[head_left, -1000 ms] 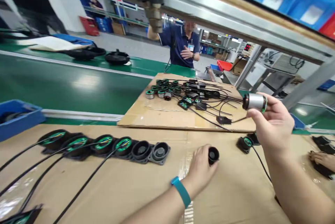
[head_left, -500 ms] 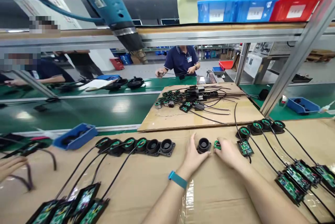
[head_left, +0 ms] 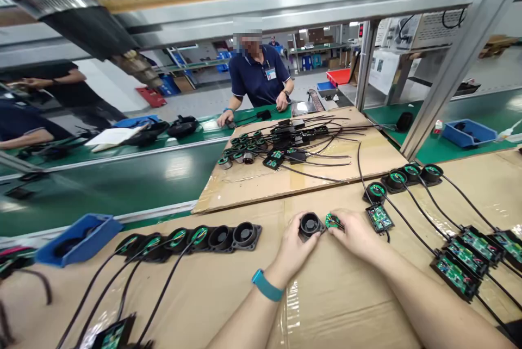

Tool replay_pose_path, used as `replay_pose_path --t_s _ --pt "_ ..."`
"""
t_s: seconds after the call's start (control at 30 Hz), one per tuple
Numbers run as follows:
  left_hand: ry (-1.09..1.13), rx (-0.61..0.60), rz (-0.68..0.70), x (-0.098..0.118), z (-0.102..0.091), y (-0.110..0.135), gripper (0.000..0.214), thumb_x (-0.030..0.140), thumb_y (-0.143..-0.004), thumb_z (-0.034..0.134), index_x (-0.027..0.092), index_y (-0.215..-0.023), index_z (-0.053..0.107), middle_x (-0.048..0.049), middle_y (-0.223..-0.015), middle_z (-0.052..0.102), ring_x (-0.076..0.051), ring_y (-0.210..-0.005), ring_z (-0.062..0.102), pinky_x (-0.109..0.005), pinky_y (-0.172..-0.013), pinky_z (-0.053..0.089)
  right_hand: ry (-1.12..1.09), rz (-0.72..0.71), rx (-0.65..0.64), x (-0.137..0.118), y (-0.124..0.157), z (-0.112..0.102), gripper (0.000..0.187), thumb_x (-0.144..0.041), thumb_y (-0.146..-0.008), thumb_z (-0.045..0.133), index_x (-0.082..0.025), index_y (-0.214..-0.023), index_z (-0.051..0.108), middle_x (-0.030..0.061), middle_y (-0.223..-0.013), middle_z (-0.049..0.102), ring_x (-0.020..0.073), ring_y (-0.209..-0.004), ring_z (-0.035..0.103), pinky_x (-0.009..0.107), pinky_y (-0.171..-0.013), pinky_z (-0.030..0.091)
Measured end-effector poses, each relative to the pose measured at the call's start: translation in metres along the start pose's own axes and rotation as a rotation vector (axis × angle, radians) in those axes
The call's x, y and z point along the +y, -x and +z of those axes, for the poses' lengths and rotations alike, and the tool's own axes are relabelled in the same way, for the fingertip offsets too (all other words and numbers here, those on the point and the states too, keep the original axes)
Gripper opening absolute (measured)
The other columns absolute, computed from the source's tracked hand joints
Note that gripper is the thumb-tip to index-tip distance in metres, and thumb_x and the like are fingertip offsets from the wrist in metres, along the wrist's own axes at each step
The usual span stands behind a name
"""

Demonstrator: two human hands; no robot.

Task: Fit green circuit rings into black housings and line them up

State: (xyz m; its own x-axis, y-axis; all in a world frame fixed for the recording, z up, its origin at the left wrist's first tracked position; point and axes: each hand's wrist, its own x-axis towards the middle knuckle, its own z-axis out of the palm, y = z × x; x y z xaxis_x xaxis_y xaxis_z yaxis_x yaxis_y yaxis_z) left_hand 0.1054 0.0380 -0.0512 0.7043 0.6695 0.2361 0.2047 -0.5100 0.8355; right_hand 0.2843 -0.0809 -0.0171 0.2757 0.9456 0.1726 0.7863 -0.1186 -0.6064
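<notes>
My left hand (head_left: 292, 248) grips a black round housing (head_left: 310, 224) that rests on the cardboard-covered bench (head_left: 228, 289). My right hand (head_left: 354, 234) is pinched on a small cylindrical part with a green wired end (head_left: 332, 221), held right beside the housing and touching or nearly touching it. A teal band (head_left: 267, 285) sits on my left wrist. A thin black cable runs from the part toward a small green circuit board in a black case (head_left: 379, 217).
A row of similar black housings (head_left: 191, 237) lies to the left, another row (head_left: 403, 178) with cabled boards (head_left: 465, 262) to the right. A cardboard sheet (head_left: 253, 186) holds several loose parts. A person in a dark blue shirt (head_left: 259, 80) works across the green conveyor (head_left: 101, 186). A blue tray (head_left: 77, 237) sits at left.
My right hand brought the silver cylindrical part down from the air to the black housing held by my left hand. The view shifted right and steadied.
</notes>
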Motion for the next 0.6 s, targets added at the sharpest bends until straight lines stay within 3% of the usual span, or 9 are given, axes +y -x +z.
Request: replay_pose_path --t_s 0.13,0.33,0.47,0.6 --pt "0.014 0.057 -0.001 0.003 0.001 0.001 0.049 0.028 -0.084 0.072 0.018 -0.128 0.055 -0.0121 -0.130 0.061 -0.025 -0.122 0.059 -0.045 -0.109 0.045 0.018 0.004 0.045 0.003 -0.001 -0.002 0.035 -0.016 -0.083 0.068 -0.014 -0.119 0.068 0.0131 -0.119 0.068 0.0256 -0.110 0.066 0.039 -0.099 0.054" --pt "0.008 0.097 0.092 0.003 0.005 0.003 0.051 0.028 -0.083 0.075 0.018 -0.129 0.055 -0.0122 -0.131 0.061 -0.025 -0.124 0.058 -0.046 -0.110 0.045 -0.066 -0.240 0.473 -0.019 0.011 -0.008 0.036 -0.027 -0.093 0.065 -0.012 -0.126 0.065 0.0137 -0.116 0.069 0.0236 -0.106 0.069 0.037 -0.098 0.058" --pt "0.040 0.097 0.187 0.008 0.007 0.007 0.046 0.028 -0.086 0.071 0.019 -0.128 0.055 -0.0117 -0.130 0.061 -0.024 -0.123 0.059 -0.044 -0.108 0.047 -0.123 -0.373 0.454 -0.037 0.016 0.008 0.037 -0.024 -0.095 0.062 -0.014 -0.130 0.062 0.0133 -0.123 0.066 0.0225 -0.112 0.067 0.034 -0.101 0.056" --pt "0.019 0.105 0.227 0.011 0.008 0.010 0.045 0.021 -0.084 0.069 0.020 -0.128 0.055 -0.0100 -0.128 0.061 -0.023 -0.121 0.058 -0.043 -0.108 0.048 -0.108 -0.368 0.421 -0.035 0.014 0.028 0.036 -0.025 -0.096 0.059 -0.013 -0.130 0.063 0.0149 -0.124 0.065 0.0231 -0.114 0.066 0.037 -0.102 0.056"
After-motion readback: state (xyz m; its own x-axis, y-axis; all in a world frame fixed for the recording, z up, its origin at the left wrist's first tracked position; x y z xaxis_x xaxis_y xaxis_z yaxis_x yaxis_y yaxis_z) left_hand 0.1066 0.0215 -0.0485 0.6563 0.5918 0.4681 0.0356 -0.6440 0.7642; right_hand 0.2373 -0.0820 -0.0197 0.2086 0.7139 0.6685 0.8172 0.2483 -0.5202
